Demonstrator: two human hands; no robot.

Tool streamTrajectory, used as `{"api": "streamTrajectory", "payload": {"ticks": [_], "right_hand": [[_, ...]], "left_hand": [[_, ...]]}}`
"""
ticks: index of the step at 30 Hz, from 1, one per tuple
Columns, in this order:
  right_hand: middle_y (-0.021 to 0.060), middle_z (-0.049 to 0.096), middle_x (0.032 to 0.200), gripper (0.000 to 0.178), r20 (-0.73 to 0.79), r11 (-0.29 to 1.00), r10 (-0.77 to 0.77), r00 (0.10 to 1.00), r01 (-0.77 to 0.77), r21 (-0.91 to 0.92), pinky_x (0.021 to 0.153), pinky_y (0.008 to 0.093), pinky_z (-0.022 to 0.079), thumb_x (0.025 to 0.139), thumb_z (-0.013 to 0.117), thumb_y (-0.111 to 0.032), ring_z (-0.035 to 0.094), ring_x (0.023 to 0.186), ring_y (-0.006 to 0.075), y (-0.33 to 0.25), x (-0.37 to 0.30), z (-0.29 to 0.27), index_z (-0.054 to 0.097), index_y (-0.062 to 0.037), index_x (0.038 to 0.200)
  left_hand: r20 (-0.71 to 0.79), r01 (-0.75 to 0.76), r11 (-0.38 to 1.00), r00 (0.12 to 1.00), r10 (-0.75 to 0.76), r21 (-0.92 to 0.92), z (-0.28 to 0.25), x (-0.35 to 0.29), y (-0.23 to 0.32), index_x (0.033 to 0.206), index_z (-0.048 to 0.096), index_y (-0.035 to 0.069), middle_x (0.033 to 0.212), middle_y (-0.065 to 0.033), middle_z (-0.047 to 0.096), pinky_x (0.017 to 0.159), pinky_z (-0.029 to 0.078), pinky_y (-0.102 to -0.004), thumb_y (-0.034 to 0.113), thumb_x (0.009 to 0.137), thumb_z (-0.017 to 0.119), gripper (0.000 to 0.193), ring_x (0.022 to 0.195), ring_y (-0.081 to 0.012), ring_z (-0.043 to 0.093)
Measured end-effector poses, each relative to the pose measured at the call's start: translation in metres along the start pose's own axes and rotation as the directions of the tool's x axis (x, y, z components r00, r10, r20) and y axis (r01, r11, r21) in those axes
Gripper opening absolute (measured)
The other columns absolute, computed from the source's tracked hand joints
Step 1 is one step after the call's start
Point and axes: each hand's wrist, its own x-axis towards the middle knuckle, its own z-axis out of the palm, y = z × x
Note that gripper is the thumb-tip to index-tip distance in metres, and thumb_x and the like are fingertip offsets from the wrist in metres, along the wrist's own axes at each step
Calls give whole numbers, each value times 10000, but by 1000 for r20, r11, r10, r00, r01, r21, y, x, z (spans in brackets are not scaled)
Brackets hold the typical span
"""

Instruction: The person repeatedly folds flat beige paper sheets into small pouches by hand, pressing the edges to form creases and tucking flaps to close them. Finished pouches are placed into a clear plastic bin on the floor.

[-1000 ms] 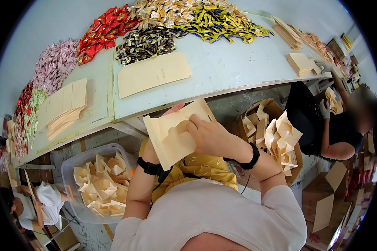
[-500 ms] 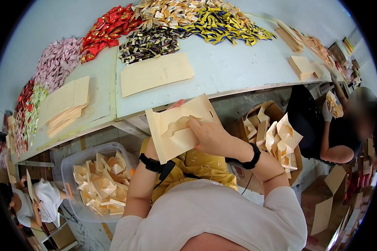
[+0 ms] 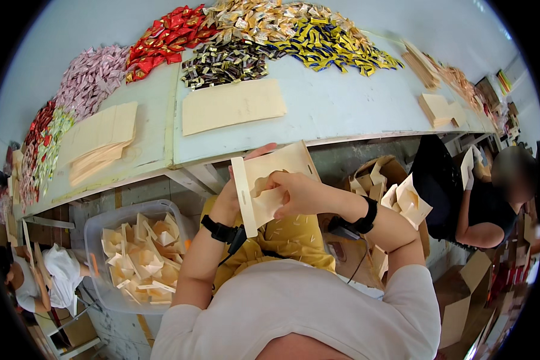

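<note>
Above my lap I hold a cream cardboard box (image 3: 289, 158), partly folded, with a narrow slotted flap along its left side and a wavy-edged cut-out in the middle. My left hand (image 3: 227, 197) grips it from the left and underneath, its fingertips showing past the far edge. The fingers of my right hand (image 3: 295, 193) are curled into the cut-out and grip the inner card there. Part of the left hand is hidden behind the box.
A long table (image 3: 336, 96) carries stacks of flat card (image 3: 234, 108) and heaps of wrapped candies (image 3: 225, 63). A clear plastic tub (image 3: 92, 240) of folded boxes stands at my left, an open carton (image 3: 426, 240) of them at my right. Co-workers sit on both sides.
The box has turned and its left flap now stands up. My right fingers have moved deeper into the cut-out, and the view has shifted slightly.
</note>
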Motion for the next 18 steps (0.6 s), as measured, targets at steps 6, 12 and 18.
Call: {"api": "streamTrajectory", "payload": {"ticks": [6,12,18], "right_hand": [[129,643,867,538,139,983,-92,986,112,-145,641,337,498,651,834,-166,621,718,245,-7,12,-8,583,31,1084],[162,637,798,518,77,957,-162,984,176,-231,639,336,480,666,832,-277,629,745,268,-22,14,-9,615,28,1025],[159,632,776,482,118,953,-146,982,172,-249,653,333,479,696,823,-299,623,766,262,-14,13,-9,635,-6,1029]], "left_hand": [[-77,-6,995,997,14,102,2,5,6,1483,274,45,1359,-152,503,970,507,-378,815,630,601,1195,1203,-248,557],[-55,-128,952,987,149,279,12,2,11,1506,226,90,1384,-151,486,968,510,-386,613,803,639,969,1196,-246,563],[29,-194,977,981,192,87,35,-1,28,1490,224,125,1332,-151,517,957,519,-393,318,962,565,658,1178,-246,575]]}}
